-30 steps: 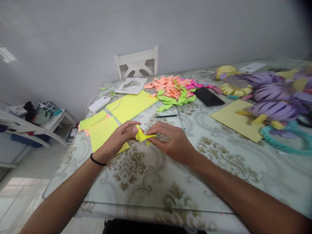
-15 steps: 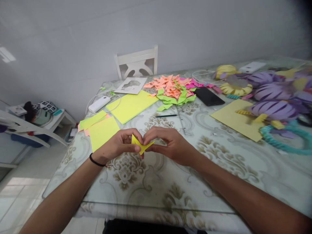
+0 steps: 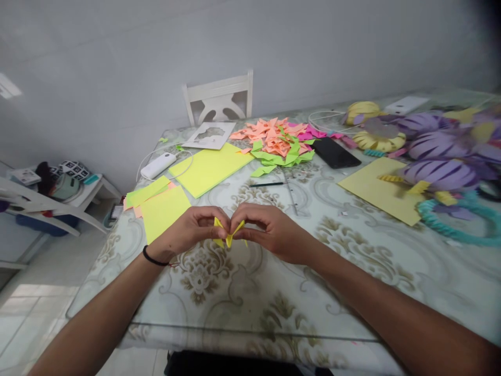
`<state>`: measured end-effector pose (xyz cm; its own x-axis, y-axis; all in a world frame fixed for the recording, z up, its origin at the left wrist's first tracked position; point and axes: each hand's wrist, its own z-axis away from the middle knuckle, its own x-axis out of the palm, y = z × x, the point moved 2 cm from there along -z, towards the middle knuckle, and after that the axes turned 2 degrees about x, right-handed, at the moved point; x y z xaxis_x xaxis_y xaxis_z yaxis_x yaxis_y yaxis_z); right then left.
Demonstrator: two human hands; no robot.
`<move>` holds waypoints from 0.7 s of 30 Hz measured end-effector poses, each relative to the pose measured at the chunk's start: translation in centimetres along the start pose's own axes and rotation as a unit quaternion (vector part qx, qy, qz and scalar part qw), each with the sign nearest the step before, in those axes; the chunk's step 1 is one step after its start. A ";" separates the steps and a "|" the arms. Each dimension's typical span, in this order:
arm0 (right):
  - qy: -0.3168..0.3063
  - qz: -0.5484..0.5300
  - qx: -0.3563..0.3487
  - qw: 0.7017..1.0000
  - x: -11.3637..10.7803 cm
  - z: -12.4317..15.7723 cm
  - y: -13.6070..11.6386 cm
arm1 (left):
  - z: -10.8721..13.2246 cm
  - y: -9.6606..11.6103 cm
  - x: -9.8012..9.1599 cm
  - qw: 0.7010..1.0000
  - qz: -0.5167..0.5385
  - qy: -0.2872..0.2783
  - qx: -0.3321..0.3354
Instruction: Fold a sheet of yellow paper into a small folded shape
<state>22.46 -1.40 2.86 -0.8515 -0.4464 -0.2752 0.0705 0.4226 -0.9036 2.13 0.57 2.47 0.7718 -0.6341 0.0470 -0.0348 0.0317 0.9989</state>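
Note:
Between my two hands, above the table's near middle, is a small folded piece of yellow paper (image 3: 229, 240). My left hand (image 3: 198, 230) pinches its left side between thumb and fingers. From the other side my right hand (image 3: 270, 230) is closed on it too, fingertips meeting those of the left. Pointed flaps of the paper stick up and down around the fingertips; its centre is partly covered by them. To the left of my left hand lies a yellow sheet (image 3: 164, 209), with green and pink sheets partly under and behind it.
A pile of folded orange and green paper pieces (image 3: 274, 141) lies at the back. Near it are a black phone (image 3: 335, 153), a dark pen (image 3: 268, 184), a ruler (image 3: 290, 193) and a yellow paper stack (image 3: 211, 169). Purple paper crafts (image 3: 438, 175) crowd the right; a white power bank (image 3: 158, 165) lies left.
The yellow paper has been squeezed inward, its flaps now narrower and standing more upright. My hands have drawn slightly closer together. The view has shifted a little.

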 end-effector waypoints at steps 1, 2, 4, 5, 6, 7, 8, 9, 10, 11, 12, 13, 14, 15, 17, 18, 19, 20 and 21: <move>0.009 0.013 -0.001 1.000 -0.1 0.0 0.1 | -0.1 -0.1 -0.1 1.000 -0.002 0.009 -0.003; 0.015 0.029 -0.005 0.999 -0.1 0.0 0.1 | -0.1 -0.1 -0.1 1.000 -0.005 0.016 -0.009; 0.019 0.064 -0.014 0.998 -0.2 -0.1 0.2 | 0.0 -0.1 -0.1 0.999 -0.021 0.027 -0.020; 0.019 0.081 -0.018 0.996 -0.3 -0.1 0.3 | 0.1 -0.1 -0.1 0.999 -0.028 0.028 -0.023; 0.022 0.095 -0.023 0.995 -0.3 -0.1 0.3 | 0.1 -0.1 -0.1 0.999 -0.029 0.025 -0.026; 0.025 0.106 -0.027 0.994 -0.3 -0.1 0.4 | 0.2 0.0 0.0 0.999 -0.026 0.020 -0.029; 0.029 0.115 -0.029 0.993 -0.3 0.0 0.4 | 0.3 0.1 0.1 0.999 -0.017 0.014 -0.033; 0.033 0.121 -0.030 0.992 -0.2 0.0 0.4 | 0.3 0.2 0.2 0.999 -0.007 0.011 -0.037; 0.035 0.124 -0.029 0.991 -0.2 0.0 0.4 | 0.4 0.3 0.3 0.999 0.002 0.010 -0.039; 0.036 0.124 -0.026 0.991 -0.1 0.0 0.3 | 0.4 0.3 0.3 0.999 0.006 0.011 -0.039; 0.034 0.121 -0.022 0.992 -0.1 0.0 0.3 | 0.4 0.4 0.3 0.999 0.008 0.011 -0.040; 0.030 0.116 -0.016 0.993 0.0 0.0 0.3 | 0.4 0.4 0.4 0.999 0.008 0.011 -0.041; 0.027 0.108 -0.010 0.994 0.0 0.1 0.3 | 0.4 0.4 0.4 0.999 0.006 0.008 -0.042; 0.024 0.097 -0.002 0.995 0.0 0.1 0.3 | 0.4 0.4 0.4 0.999 0.004 0.004 -0.044; 0.020 0.061 0.016 0.998 0.1 0.1 0.3 | 0.3 0.3 0.4 0.999 -0.001 -0.004 -0.043; 0.019 0.038 0.027 0.999 0.0 0.1 0.4 | 0.3 0.3 0.5 0.999 -0.004 -0.005 -0.041; 0.018 0.012 0.037 0.999 0.0 0.2 0.5 | 0.2 0.3 0.5 0.999 -0.008 -0.003 -0.037; 0.017 -0.014 0.047 0.999 0.0 0.2 0.6 | 0.2 0.3 0.6 0.999 -0.014 0.002 -0.034; 0.016 -0.037 0.057 0.998 0.0 0.2 0.7 | 0.1 0.3 0.6 0.999 -0.021 0.011 -0.031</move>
<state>22.64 -1.29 2.18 -0.8727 -0.4470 -0.1964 0.0632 0.2955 -0.9533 2.49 0.12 2.77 0.7855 -0.6189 0.0034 0.0379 0.0536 0.9978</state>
